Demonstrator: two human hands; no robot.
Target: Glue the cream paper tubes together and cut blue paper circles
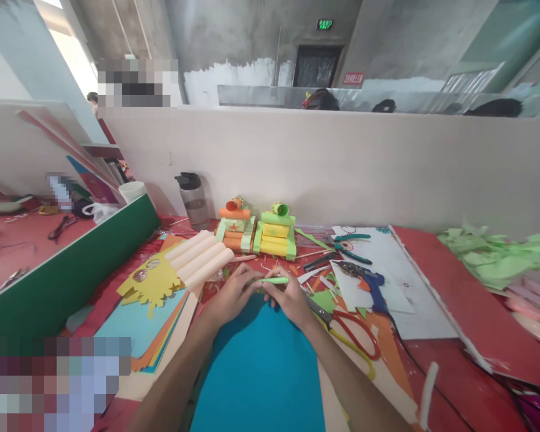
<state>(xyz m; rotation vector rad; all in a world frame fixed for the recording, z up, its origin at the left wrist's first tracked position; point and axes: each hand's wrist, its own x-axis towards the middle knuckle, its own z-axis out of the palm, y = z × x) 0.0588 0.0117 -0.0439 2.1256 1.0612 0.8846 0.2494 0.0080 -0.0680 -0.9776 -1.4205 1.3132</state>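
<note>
A thin light green rod (pixel 275 280), a pen or a rolled strip of paper, lies crosswise between my hands; which of the two I cannot tell. My left hand (pixel 239 293) pinches its left end. Fingers of my right hand (pixel 288 295) are closed around it from below and the right. Under both hands spreads a large blue sheet (pixel 261 366), its far edge at my fingertips. To the right of my right hand lie scissors (pixel 355 336) with red and yellow handles. Pale rolled paper tubes (pixel 200 259), joined side by side, rest beyond my left hand.
Two paper models, orange (pixel 234 231) and yellow-green (pixel 275 234), stand by the partition (pixel 324 162) near a bottle (pixel 193 204). Pliers (pixel 353 247) and a blue glue gun (pixel 374 291) with a cable lie right. Yellow cut paper (pixel 155 285) and coloured sheets (pixel 135 327) lie left.
</note>
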